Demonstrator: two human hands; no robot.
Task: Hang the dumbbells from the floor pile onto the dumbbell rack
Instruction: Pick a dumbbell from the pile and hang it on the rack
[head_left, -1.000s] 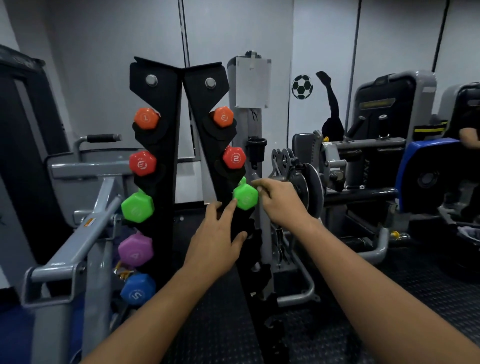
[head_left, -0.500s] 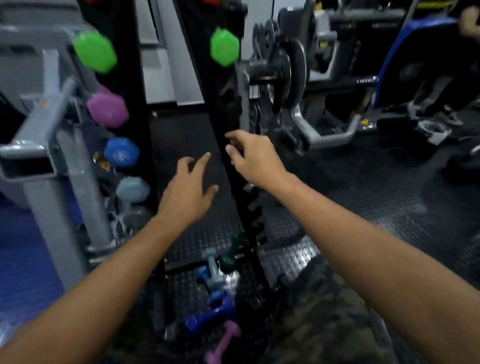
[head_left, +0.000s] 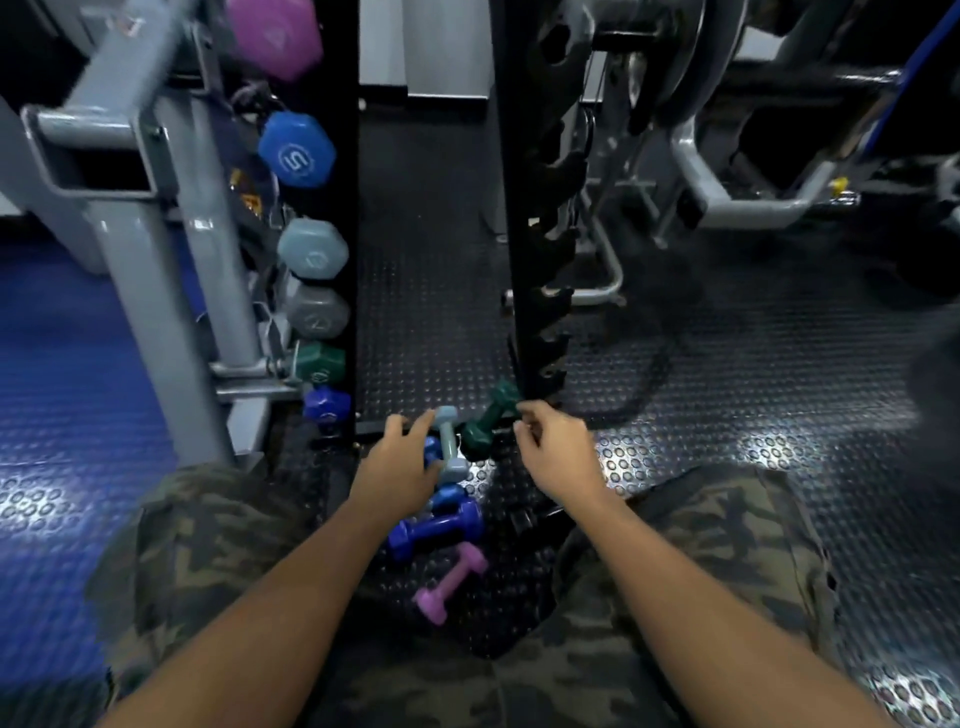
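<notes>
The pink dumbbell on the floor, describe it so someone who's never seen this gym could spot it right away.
Start at the black dumbbell rack and look down to the floor pile at its foot. The pink dumbbell is the pile's nearest piece, lying tilted just below the dark blue dumbbell. It is the only pink one on the floor, and neither hand touches it.

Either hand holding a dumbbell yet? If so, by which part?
Cannot tell a firm grip. Left hand reaches over the light blue dumbbell, fingers at its handle; right hand hovers by the dark green dumbbell, holding nothing.
</notes>
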